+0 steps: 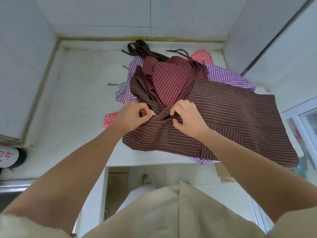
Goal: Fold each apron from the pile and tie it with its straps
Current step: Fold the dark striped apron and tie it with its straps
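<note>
While the left hand [135, 115] pinches the brown striped apron [231, 117], the right hand [187, 117] curls its grip round a fold.

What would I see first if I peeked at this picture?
The left hand and the right hand pinch a brown striped apron at the front of the white counter. Just behind it, a dark red striped apron is heaped on purple checked cloth.

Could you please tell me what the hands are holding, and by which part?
Both the left hand and the right hand pinch the brown striped apron at its bunched far edge.
</note>
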Motion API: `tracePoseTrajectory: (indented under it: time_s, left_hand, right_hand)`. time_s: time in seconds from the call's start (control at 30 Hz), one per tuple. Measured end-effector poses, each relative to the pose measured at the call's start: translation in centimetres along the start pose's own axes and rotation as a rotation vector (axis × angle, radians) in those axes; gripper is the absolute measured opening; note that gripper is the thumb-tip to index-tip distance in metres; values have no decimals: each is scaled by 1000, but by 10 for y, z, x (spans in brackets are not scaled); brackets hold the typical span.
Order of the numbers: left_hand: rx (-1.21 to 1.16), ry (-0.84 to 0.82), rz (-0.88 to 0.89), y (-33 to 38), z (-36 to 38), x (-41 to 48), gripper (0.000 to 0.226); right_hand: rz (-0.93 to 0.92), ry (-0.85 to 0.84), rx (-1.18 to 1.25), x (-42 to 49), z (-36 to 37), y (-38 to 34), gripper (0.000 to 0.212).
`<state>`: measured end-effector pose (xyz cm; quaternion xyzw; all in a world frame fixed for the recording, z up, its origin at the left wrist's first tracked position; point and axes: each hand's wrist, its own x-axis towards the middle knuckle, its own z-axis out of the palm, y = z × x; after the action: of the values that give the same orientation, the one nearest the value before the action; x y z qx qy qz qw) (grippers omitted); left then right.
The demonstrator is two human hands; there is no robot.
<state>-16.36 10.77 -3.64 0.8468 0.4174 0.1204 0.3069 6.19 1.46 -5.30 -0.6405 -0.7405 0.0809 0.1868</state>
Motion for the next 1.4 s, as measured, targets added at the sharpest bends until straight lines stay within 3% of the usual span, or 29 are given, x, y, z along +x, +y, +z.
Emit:
tracePoseTrajectory:
  time_s: [0.07, 0.17, 0.3, 0.47, 0.6, 0.73, 0.87, 0.97, 1.13, 1.3, 1.4]
  left_hand:
    - [-4, 9, 35, 4, 1, 3, 4]
    - [60, -31, 31, 8, 6, 10, 5]
    - [145, -95, -27, 18, 10, 17, 8]
    - [253, -116, -55, 27, 12, 21, 19]
    - [258, -85, -40, 37, 14, 22, 18]
    - [303, -69, -75, 44, 13, 24, 12]
    - [175, -112, -101, 50, 18, 28, 27]
    - [72, -106, -90, 56, 26, 35, 13]
    - [157, -146, -128, 62, 37, 41, 58]
    - [133, 121, 162, 61, 38, 41, 24]
    - [149, 82, 176, 66, 33, 42, 23]
  right_hand:
    - [53, 2, 13, -3, 0, 1, 20]
    - [71, -133, 15, -6, 4, 3, 21]
    - [159, -66, -8, -8, 5, 6, 26]
    - [176, -191, -52, -4, 3, 8, 37]
    - [128, -171, -108, -1, -1, 9, 15]
    - [59, -87, 11, -5, -13, 20, 9]
    - [60, -106, 66, -7, -22, 29, 13]
    - [72, -120, 56, -6, -23, 27, 15]
    - [105, -128, 85, -8, -20, 26, 12]
    - [109, -78, 66, -9, -21, 30, 13]
    - [81, -23, 45, -7, -23, 30, 12]
